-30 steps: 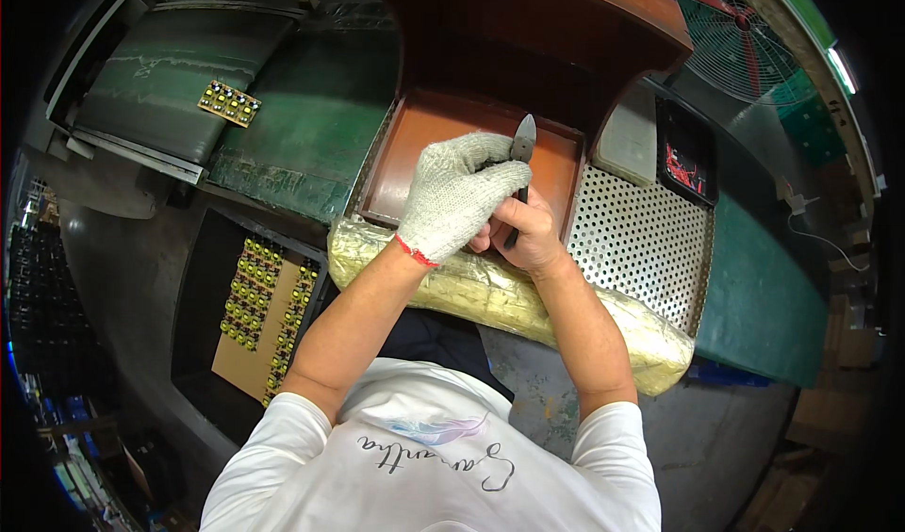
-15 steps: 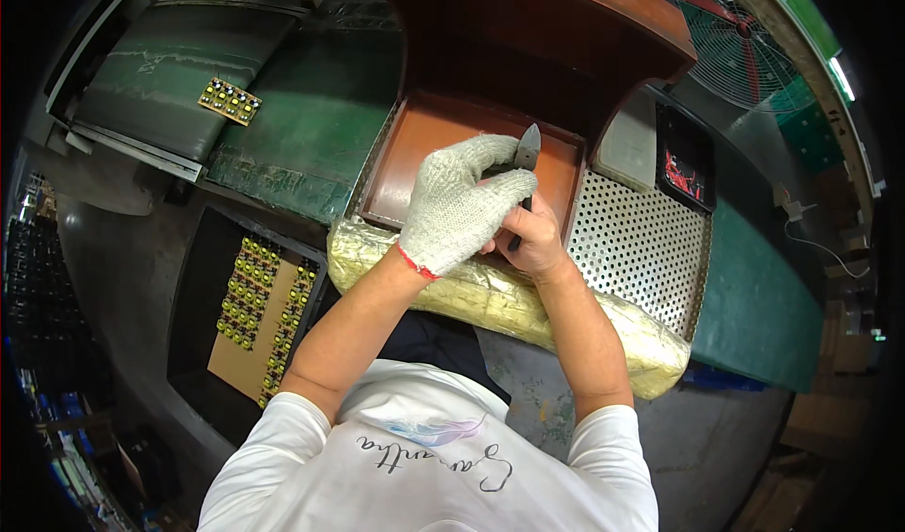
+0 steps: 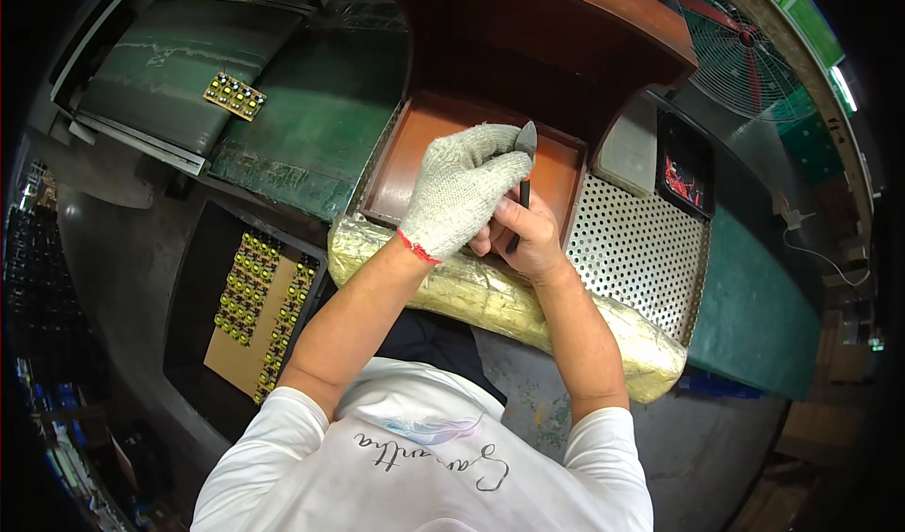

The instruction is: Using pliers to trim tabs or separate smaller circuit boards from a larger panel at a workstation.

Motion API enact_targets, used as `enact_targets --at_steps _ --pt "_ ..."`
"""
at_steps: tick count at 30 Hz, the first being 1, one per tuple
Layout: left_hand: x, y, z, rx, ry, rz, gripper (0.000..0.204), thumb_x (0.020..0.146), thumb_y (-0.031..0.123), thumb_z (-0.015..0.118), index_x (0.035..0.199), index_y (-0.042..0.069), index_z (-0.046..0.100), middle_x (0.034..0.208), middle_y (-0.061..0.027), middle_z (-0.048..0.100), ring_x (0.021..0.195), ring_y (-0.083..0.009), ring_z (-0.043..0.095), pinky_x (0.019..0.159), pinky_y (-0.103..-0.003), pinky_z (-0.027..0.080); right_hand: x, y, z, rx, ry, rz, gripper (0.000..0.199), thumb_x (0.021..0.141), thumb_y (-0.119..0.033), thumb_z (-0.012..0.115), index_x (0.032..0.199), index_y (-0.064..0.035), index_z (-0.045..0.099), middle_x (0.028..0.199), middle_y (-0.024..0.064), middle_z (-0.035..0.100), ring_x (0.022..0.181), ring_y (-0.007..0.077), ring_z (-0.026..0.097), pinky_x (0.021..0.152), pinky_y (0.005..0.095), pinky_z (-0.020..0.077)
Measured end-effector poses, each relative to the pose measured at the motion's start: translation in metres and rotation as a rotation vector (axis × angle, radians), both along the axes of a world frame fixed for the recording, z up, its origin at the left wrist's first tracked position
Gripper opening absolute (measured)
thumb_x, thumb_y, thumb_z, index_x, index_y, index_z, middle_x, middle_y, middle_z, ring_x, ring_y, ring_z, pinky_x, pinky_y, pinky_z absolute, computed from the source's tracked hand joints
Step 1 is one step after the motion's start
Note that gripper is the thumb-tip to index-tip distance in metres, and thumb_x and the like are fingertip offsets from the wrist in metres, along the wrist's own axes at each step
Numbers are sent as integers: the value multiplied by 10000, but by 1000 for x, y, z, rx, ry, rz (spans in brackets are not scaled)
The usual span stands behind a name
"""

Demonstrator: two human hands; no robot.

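A small pair of pliers (image 3: 527,141) with pointed grey metal jaws and black handles with a bit of orange is held between both hands, jaws pointing away from me. My left hand (image 3: 457,193), in a whitish knit glove with a red cuff edge, is closed with thumb and fingers around the jaw end. Bare, my right hand (image 3: 533,238) is closed around the handles just below. Its fingers are partly hidden behind the glove. Both hands are above the near part of a reddish-brown tray (image 3: 388,188). Whether anything small is between the jaws cannot be seen.
A perforated metal plate (image 3: 641,240) lies right of the tray, a foil-wrapped roll (image 3: 452,292) along the front. One circuit board (image 3: 234,96) rests on the green conveyor (image 3: 302,108); several more fill a black bin (image 3: 193,325). A black tray (image 3: 686,155) with red pieces stands right.
My right thumb has slid down and toward the left, uncovering more of the handle. The jaws have shifted slightly left. Both hands keep their hold on the pliers.
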State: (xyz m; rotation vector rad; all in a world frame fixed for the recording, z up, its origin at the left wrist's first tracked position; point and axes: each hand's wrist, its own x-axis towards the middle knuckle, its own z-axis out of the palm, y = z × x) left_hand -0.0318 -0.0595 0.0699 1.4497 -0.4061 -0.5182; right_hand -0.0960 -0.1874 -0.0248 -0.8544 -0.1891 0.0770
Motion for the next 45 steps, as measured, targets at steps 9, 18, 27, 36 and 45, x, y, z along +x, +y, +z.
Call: enact_targets --at_steps 9,18,27,36,45 --pt "-1 0 -1 -35 -40 14 290 960 155 715 1185 -29 725 827 -78 730 395 -86 541 355 -236 405 0 -1 -3 -19 -32 9 361 1017 -316 607 1194 -3 571 886 109 670 747 193 624 728 340 502" --pt "1 1 0 -15 -59 13 308 959 174 721 1190 -29 724 810 -77 725 370 -89 524 344 -240 394 1 1 1 -8 -50 10 400 1028 -343 605 1218 8 573 901 121 674 767 206 640 757 351 519" --pt "0 1 3 -9 -33 10 316 955 180 729 1187 -34 721 793 -77 719 372 -87 527 337 -244 397 -1 3 1 11 -63 11 393 1054 -337 575 1218 20 569 912 128 668 772 215 640 752 358 521" --pt "-2 1 4 -10 33 9 300 956 181 731 1172 -28 724 782 -71 714 382 -80 529 343 -242 414 0 1 -1 56 -67 44 379 1059 -344 567 1197 9 565 860 100 624 734 207 600 709 354 497" --pt "-2 0 5 -13 56 12 296 957 175 731 1173 -26 726 783 -68 717 382 -75 523 345 -241 419 0 0 -2 74 -62 53 389 1060 -364 570 1179 7 573 870 105 635 742 205 606 714 351 498"
